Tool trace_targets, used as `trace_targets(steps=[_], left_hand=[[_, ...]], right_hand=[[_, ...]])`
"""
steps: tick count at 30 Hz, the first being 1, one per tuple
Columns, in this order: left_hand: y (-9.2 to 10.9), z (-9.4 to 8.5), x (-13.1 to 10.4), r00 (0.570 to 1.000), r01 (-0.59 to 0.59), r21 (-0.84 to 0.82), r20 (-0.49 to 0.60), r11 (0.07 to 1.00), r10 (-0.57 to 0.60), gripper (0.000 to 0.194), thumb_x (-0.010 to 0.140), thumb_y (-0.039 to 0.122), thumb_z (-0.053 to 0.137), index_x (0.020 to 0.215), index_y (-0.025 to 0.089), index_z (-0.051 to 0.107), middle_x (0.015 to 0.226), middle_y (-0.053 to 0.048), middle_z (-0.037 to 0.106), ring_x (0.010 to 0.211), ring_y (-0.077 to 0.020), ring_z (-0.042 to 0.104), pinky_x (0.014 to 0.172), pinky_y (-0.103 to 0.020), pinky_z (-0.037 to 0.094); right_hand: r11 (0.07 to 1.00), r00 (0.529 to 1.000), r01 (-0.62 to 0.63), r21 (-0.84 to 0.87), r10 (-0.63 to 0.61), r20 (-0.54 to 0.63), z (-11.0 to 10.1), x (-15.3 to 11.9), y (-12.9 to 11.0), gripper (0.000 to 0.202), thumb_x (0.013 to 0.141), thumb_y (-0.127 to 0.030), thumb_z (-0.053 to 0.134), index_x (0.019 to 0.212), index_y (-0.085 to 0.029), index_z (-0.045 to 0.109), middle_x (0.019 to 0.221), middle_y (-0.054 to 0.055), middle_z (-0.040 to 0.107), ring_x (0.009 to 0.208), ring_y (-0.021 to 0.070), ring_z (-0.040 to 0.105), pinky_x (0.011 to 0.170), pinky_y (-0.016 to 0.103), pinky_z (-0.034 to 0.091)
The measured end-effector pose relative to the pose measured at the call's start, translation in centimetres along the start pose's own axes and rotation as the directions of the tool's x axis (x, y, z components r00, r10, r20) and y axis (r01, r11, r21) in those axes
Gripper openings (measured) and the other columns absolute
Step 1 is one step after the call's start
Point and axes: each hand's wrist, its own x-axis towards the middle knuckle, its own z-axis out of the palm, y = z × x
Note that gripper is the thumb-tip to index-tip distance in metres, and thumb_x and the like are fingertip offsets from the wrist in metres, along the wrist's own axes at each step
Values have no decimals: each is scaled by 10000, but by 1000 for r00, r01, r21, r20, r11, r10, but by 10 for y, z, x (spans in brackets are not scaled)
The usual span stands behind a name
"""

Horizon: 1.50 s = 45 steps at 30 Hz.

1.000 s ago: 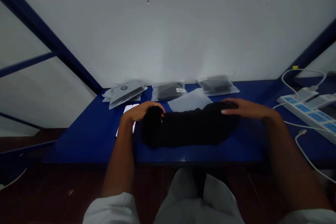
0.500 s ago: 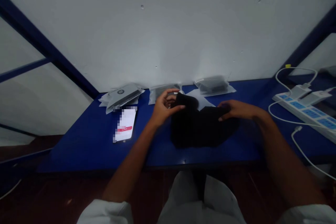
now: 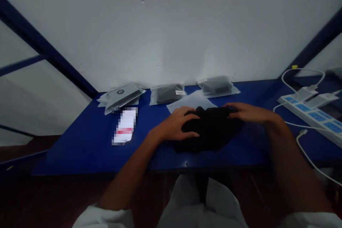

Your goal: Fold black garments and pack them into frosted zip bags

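A piece of black cloth [image 3: 211,130], folded into a rough bundle, lies near the front of the blue table. My left hand [image 3: 181,124] rests over its left side, fingers spread and bent lightly onto the fabric. At the far right edge of the cloth, my right hand [image 3: 243,112] has a fold between thumb and fingers. The cloth is so dark that its shape and kind are hard to make out. Just behind it lies a flat, pale translucent bag [image 3: 196,100], partly covered by the cloth and my left hand.
Along the wall on the blue table [image 3: 88,142] lie a stack of frosted packets [image 3: 124,96], a packet with a white label [image 3: 168,94] and another dark-filled packet [image 3: 217,85]. A lit phone [image 3: 125,126] is at left. Right stands a power strip [image 3: 315,112] with white cables.
My left hand has laid down the raised flap of cloth and now spreads over the bundle. The cloth is more bunched; my right hand stays at its right edge.
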Motion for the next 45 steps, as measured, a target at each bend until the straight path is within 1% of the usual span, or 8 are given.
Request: trace_targets(steps=[7,15,20,24,30,33,37,45], left_hand=[[-7,12,1,997,75,-45,34,996,-74,613,777,521,712,1303,249,551,1386,-152,460,1307,-328,429,1091,-525,362],[-9,16,2,988,117,-317,-62,941,-143,633,730,362,757,1284,207,492,1269,-132,539,1175,-306,528,1020,-484,431],[-25,-10,-10,992,125,-482,40,867,-121,664,749,264,712,1350,215,433,1361,-119,520,1252,-278,507,1060,-446,400],[-33,-31,-19,951,296,-587,112,754,-287,485,856,313,583,1320,220,479,1346,-108,551,1226,-237,539,1022,-407,421],[-20,-29,-13,874,479,-363,118,799,-471,525,756,526,698,1144,181,617,1106,-82,662,1011,-244,607,834,-332,467],[-18,-23,-9,893,450,-265,141,853,-428,473,724,520,730,1035,172,651,978,-57,677,898,-234,618,742,-311,451],[-20,-19,-8,897,442,-247,133,862,-422,459,675,456,782,1008,175,638,889,-28,658,827,-213,610,693,-294,432],[-8,-15,-3,914,278,-572,-90,772,-396,481,598,216,841,991,182,564,860,4,606,840,-168,597,768,-303,461]], right_hand=[[922,961,129,365,-24,-277,27,4,-39,320,702,-373,669,981,-233,596,837,28,662,706,191,608,594,309,483],[792,959,282,542,-253,-129,74,13,-66,388,771,-429,658,1085,-223,563,804,7,668,677,160,638,602,297,519],[844,887,445,298,-461,-19,86,12,-69,417,894,-415,580,1264,-224,574,1035,65,689,838,171,662,751,347,546],[802,808,588,-108,-588,35,94,9,-74,377,945,-427,513,1235,-217,631,1092,84,647,877,181,637,788,362,536],[720,743,653,-236,-669,16,102,8,-75,349,994,-369,398,1104,-208,687,1053,83,649,935,204,628,841,383,515],[790,778,612,-31,-608,-159,95,12,-68,285,962,-372,476,903,-209,703,934,48,686,849,176,641,782,339,516],[923,826,363,131,-254,-503,85,22,-52,354,679,-467,794,852,-200,637,849,42,664,750,187,613,734,368,525],[820,973,141,555,-11,-232,86,27,-47,772,469,-313,913,1155,-231,568,1073,76,675,1009,246,652,910,430,532]])
